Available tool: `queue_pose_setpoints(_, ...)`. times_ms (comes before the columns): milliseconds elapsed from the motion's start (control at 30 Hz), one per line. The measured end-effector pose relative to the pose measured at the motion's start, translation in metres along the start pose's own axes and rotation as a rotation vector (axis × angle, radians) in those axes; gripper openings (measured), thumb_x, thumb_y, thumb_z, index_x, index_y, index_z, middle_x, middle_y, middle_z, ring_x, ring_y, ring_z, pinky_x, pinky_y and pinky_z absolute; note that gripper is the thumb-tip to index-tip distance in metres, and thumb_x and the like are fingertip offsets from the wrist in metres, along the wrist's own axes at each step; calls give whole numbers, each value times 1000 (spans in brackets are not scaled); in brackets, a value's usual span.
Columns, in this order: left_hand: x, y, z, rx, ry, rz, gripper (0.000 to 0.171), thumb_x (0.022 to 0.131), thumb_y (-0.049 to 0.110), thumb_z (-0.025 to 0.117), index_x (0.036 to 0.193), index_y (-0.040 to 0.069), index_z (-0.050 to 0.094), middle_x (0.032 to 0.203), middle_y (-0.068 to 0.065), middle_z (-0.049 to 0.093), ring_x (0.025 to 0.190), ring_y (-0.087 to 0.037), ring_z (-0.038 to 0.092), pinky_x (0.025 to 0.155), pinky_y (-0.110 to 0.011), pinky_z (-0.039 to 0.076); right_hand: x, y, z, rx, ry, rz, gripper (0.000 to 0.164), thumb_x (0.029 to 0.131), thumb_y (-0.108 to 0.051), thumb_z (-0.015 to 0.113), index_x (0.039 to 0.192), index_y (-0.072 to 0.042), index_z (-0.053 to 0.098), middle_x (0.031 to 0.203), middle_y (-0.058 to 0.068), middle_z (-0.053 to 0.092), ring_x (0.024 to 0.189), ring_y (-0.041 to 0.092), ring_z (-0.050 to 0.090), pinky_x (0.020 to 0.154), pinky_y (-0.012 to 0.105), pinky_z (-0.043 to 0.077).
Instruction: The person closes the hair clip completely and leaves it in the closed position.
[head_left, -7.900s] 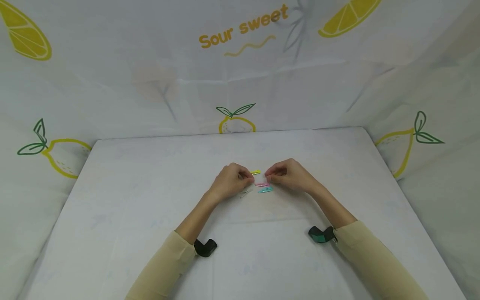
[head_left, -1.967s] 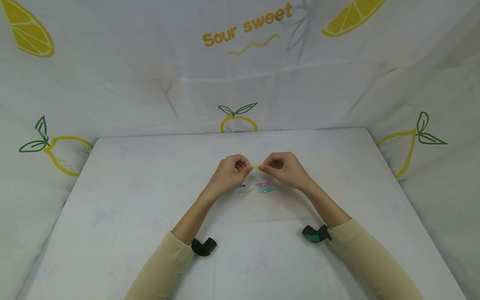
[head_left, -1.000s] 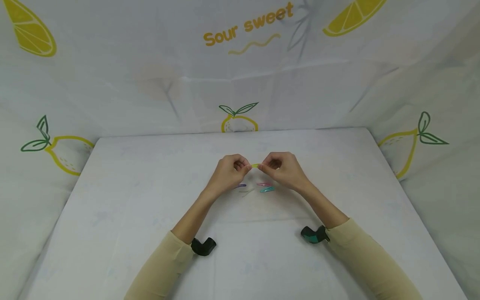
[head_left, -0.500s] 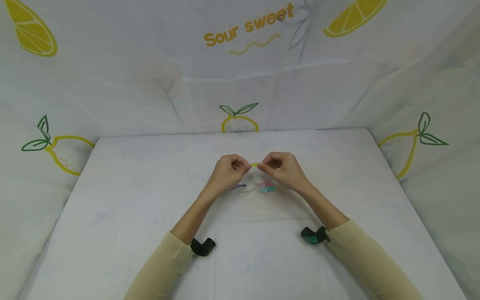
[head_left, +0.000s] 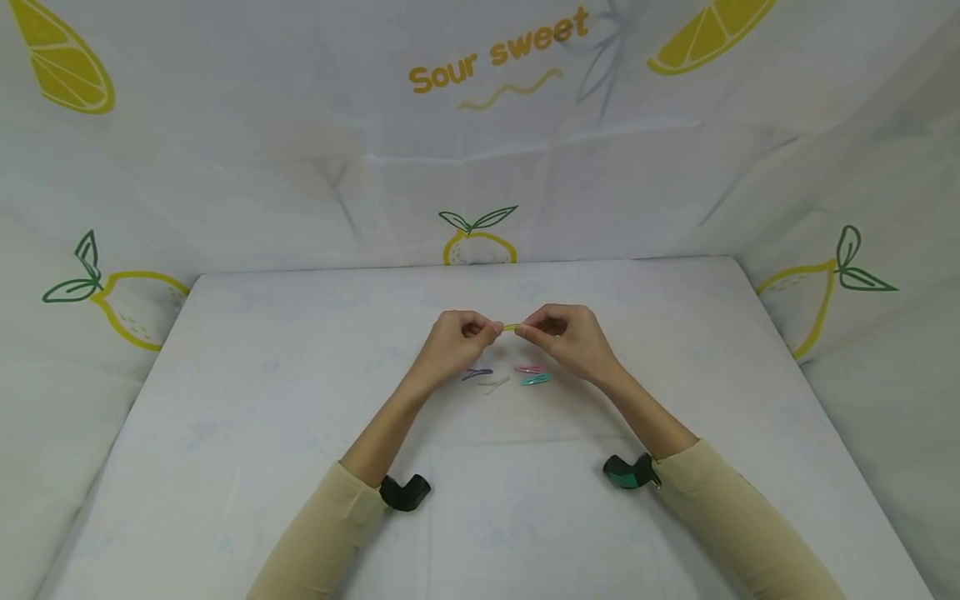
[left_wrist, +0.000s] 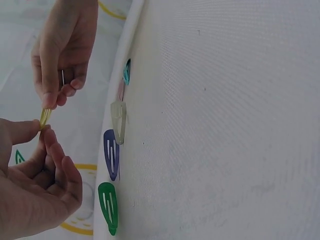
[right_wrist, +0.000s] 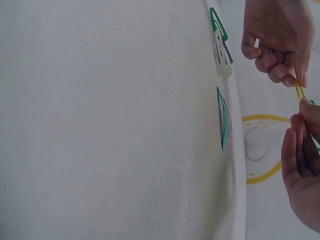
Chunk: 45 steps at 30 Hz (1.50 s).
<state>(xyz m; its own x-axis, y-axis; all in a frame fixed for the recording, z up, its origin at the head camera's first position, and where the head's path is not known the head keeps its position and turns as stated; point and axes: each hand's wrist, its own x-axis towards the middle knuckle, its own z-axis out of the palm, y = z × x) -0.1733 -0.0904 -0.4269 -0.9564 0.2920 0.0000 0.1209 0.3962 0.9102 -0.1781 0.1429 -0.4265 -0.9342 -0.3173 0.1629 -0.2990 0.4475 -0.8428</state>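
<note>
A small yellow snap hair clip [head_left: 511,327] is held above the table, pinched at one end by my left hand [head_left: 452,343] and at the other by my right hand [head_left: 572,337]. Thumb and forefinger do the pinching on both sides, and the other fingers curl loosely. In the left wrist view the yellow clip [left_wrist: 45,117] shows its slotted body between the fingertips. Below the hands lie a purple clip [head_left: 478,372] and a whitish clip [head_left: 493,384], both spread into a V. To their right are a pink clip [head_left: 529,369] and a teal clip [head_left: 536,379].
A green hair clip [left_wrist: 108,207] also lies on the table, hidden behind my left hand in the head view. White cloth [head_left: 480,517] covers the table; lemon-printed curtains [head_left: 300,200] stand behind and at both sides. Dark wrist cameras [head_left: 406,493] stick out from the sleeves.
The yellow clip lay on the table earlier; both hands have lifted it and now pinch its ends. Lately the hands have barely moved, and more of the purple clip shows.
</note>
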Motion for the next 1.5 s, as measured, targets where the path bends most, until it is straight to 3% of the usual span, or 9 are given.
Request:
queue_pose_setpoints(533, 0, 1, 1, -53, -16, -31, 28, 105, 21, 71, 110, -6, 79, 104, -24, 78, 74, -12, 56, 68, -22, 47, 0, 4, -2, 24, -9, -4, 13, 98, -16, 82, 100, -3, 82, 99, 15, 83, 90, 20, 79, 83, 16, 59)
queue_pose_setpoints(900, 1, 0, 0, -57, -16, -30, 26, 104, 18, 72, 110, -6, 80, 105, -25, 79, 74, -12, 58, 67, -21, 48, -1, 4, -3, 53, -30, 36, 17, 101, -19, 79, 105, -2, 81, 104, 16, 82, 93, 30, 79, 83, 17, 60)
queue_pose_setpoints(1167, 1, 0, 1, -69, -13, -30, 25, 103, 17, 74, 108, -7, 80, 103, -25, 79, 72, -11, 57, 66, -20, 46, -1, 5, -3, 83, -34, 59, 19, 102, -15, 76, 107, 3, 80, 103, 26, 78, 86, 39, 74, 78, 17, 58)
queue_pose_setpoints(1500, 0, 1, 0, -79, -16, -49, 27, 103, 20, 74, 110, -6, 80, 105, -25, 80, 75, -11, 60, 68, -20, 47, -2, 5, -5, 53, -27, 26, 19, 102, -15, 77, 110, 3, 81, 105, 20, 81, 91, 39, 77, 81, 16, 59)
